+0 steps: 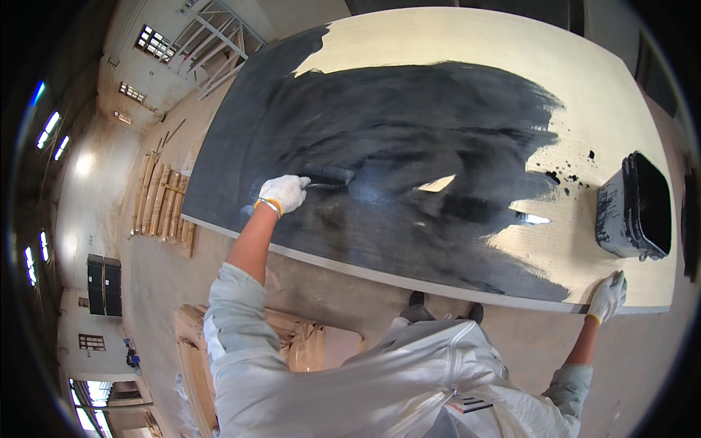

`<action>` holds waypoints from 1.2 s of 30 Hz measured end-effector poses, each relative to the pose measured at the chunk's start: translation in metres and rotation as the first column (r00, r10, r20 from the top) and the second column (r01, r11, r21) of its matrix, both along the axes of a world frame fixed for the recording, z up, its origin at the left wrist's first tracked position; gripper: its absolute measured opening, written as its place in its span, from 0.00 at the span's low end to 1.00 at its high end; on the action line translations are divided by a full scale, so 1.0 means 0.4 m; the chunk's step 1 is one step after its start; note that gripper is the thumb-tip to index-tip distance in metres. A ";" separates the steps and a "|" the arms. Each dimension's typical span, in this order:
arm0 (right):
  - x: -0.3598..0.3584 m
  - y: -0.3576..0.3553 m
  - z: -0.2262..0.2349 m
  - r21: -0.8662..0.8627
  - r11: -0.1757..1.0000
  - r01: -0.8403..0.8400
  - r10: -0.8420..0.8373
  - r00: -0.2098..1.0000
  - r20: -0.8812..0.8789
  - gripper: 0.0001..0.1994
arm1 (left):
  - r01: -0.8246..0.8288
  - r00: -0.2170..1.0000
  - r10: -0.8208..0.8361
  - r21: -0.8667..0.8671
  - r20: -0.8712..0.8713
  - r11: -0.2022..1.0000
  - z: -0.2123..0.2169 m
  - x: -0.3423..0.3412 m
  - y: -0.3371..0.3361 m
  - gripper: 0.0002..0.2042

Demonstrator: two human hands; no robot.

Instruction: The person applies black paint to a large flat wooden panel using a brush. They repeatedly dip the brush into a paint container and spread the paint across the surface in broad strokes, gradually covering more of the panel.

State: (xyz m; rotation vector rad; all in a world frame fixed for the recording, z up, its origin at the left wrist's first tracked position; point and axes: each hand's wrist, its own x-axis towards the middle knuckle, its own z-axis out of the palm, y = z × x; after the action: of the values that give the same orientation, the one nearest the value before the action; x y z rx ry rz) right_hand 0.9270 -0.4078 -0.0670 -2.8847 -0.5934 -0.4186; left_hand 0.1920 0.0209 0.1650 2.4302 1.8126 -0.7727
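A large pale panel [380, 40] lies before me, much of it covered in streaky black paint [409, 102]. My left hand [285, 193], in a white glove, is closed round the handle of a wide, dark paintbrush [332, 175]. The brush's head rests on the wet black area left of the middle. At the panel's near right edge, my gloved right hand [607, 298] lies with its fingers stretched over the surface, holding nothing. Just beyond it stands a black paint-smeared bucket [617, 212]; its contents are hard to make out.
Black spatters [562, 177] dot the bare wood left of the bucket. A small unpainted patch [438, 184] shows amid the black. Wrapped bundles [162, 201] lie on the floor to the left, and cardboard-covered stacks [307, 347] sit near my left side. Metal framing [219, 44] stands far left.
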 end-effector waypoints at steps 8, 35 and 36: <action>-0.011 -0.021 0.024 -0.008 1.000 0.027 -0.027 1.000 0.012 0.24 | 0.249 0.965 -0.259 -0.180 -0.036 0.952 0.024 0.115 -0.205 0.17; -0.042 0.008 0.044 0.021 1.000 0.017 -0.018 0.999 0.032 0.26 | 0.462 0.886 -0.457 -0.049 0.077 0.886 -0.014 0.572 -0.168 0.22; -0.052 0.011 0.043 0.028 1.000 0.006 -0.006 1.000 0.008 0.26 | 0.454 0.888 -0.450 -0.028 0.094 0.890 -0.029 0.569 -0.152 0.22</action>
State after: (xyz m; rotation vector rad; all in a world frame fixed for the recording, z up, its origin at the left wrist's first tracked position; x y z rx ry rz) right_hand 0.9061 -0.4036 -0.0496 -2.8607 -0.5755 -0.4365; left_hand 0.4198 -0.0400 0.1533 2.8397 1.1853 -0.7037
